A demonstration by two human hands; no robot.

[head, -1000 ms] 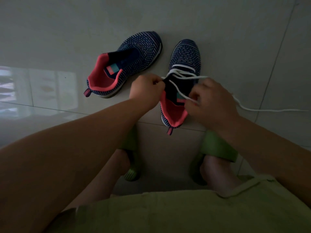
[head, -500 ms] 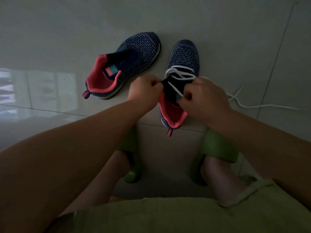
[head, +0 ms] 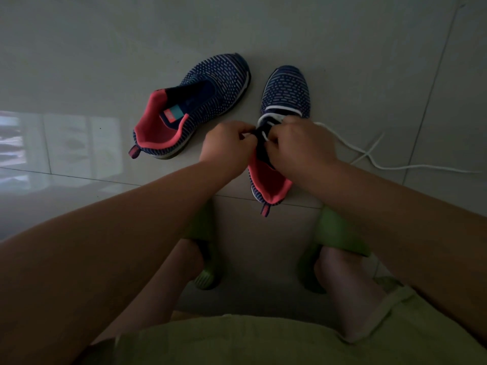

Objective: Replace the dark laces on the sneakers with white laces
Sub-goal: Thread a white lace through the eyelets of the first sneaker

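Observation:
Two navy knit sneakers with pink lining stand on the tiled floor. The left sneaker [head: 200,101] has no lace and lies angled, toe to the upper right. The right sneaker [head: 286,93] points away from me, with a white lace [head: 355,148] threaded through its lower eyelets. My left hand [head: 226,146] pinches the sneaker's left eyelet edge by the tongue. My right hand [head: 297,146] is curled over the tongue and pinches the white lace there. The lace's loose ends trail off to the right across the floor.
My feet in green slippers [head: 205,248] [head: 334,238] rest on the floor just below the right sneaker. Green shorts [head: 250,341] fill the bottom of the view. A bright window reflection lies on the tiles [head: 52,143] at the left.
My right hand has moved up and inward over the tongue, bringing the lace with it. The taut lace at the right has gone slack and now lies looped on the floor.

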